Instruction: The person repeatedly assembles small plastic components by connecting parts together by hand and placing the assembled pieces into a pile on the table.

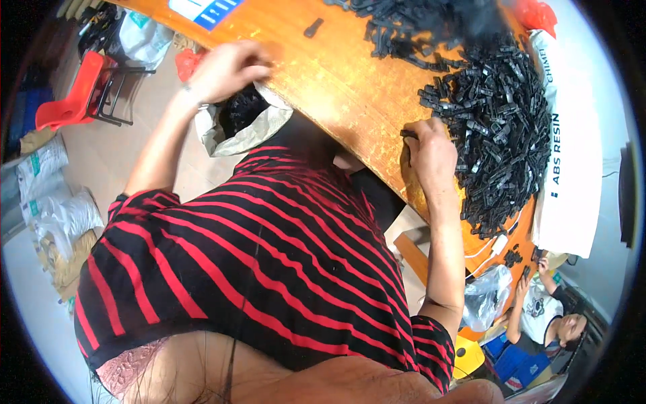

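While right hand [432, 155] pinches a black piece [408, 133], best keep hold light; left hand [232, 71] blurred, grip unclear.

On the orange-brown wooden counter [350, 87], a dense heap of small black plastic clips [505, 141] lies to the right, with a looser spread of black plastic pieces [410, 27] beyond it. A single black elongated piece [313, 27] lies apart, left of that spread; farther left is a flat blue-and-white sheet [219, 12]. A long white sack [575, 155] runs along the heap's right side. An open pale woven sack [259, 129] sits beside the counter's near edge, left of the heap; a red plastic chair [81, 91] stands farther left.
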Action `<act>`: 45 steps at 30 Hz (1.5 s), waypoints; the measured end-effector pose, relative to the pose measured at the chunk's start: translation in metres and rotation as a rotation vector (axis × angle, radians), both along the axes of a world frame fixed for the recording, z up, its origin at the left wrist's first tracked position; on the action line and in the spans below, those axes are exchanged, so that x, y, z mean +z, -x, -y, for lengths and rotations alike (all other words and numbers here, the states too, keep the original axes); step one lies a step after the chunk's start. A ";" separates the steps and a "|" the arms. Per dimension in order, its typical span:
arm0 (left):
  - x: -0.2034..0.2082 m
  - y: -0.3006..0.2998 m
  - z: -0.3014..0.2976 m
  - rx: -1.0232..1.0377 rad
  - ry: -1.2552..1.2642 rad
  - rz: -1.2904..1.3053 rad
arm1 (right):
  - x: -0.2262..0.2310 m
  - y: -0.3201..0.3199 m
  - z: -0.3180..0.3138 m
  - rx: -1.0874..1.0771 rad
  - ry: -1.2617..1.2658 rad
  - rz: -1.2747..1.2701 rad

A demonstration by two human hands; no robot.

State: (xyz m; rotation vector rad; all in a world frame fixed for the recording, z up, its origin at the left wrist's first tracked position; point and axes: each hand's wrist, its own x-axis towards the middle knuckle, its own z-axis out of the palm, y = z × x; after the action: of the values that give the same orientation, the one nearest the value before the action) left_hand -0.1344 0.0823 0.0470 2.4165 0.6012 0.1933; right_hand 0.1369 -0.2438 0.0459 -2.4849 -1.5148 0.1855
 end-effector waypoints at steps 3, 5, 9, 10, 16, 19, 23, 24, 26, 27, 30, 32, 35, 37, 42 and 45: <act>-0.009 -0.068 0.029 -0.156 -0.218 0.103 | -0.008 -0.005 -0.010 0.009 0.030 0.047; -0.017 -0.111 0.043 -0.184 -0.247 0.219 | -0.011 -0.010 -0.019 -0.001 0.019 0.077; -0.035 -0.176 0.055 -0.062 -0.272 0.236 | -0.016 -0.017 -0.043 -0.097 -0.045 0.137; -0.038 -0.184 0.058 -0.061 -0.275 0.238 | -0.017 -0.017 -0.050 -0.149 -0.015 0.132; -0.048 -0.193 0.059 -0.055 -0.275 0.207 | -0.015 -0.009 -0.073 -0.233 -0.054 -0.005; -0.054 -0.181 0.057 -0.075 -0.324 0.278 | -0.009 -0.014 -0.069 -0.275 -0.098 -0.233; -0.057 -0.162 0.050 -0.125 -0.229 0.316 | -0.010 -0.030 -0.054 -0.090 -0.263 -0.125; -0.058 -0.158 0.046 -0.154 -0.170 0.319 | -0.005 -0.030 -0.053 0.004 -0.261 -0.104; -0.060 -0.151 0.042 -0.140 -0.124 0.313 | 0.004 -0.023 -0.054 0.066 -0.197 -0.086; -0.059 -0.150 0.041 -0.131 -0.081 0.311 | 0.007 -0.021 -0.054 0.122 -0.137 -0.063; -0.054 -0.148 0.044 -0.075 -0.080 0.294 | -0.006 -0.023 -0.054 0.141 -0.104 -0.023; -0.050 -0.151 0.051 0.005 -0.068 0.277 | -0.013 -0.023 -0.057 0.137 -0.107 -0.014; -0.047 -0.154 0.061 0.104 -0.086 0.232 | -0.017 -0.013 -0.066 0.144 -0.106 -0.056; -0.053 -0.159 0.060 0.132 -0.179 0.235 | -0.020 -0.002 -0.076 0.148 -0.150 -0.067; -0.063 -0.149 0.043 0.119 0.152 0.271 | -0.025 0.010 -0.091 0.052 -0.155 -0.118; -0.051 -0.134 0.042 0.070 0.600 0.314 | -0.024 0.004 -0.095 -0.061 -0.382 -0.202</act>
State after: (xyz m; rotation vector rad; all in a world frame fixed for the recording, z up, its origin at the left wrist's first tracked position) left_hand -0.0002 0.0407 -0.0044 1.7446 0.5085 0.3572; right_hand 0.1329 -0.1486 0.0219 -2.1367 -1.2562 0.1190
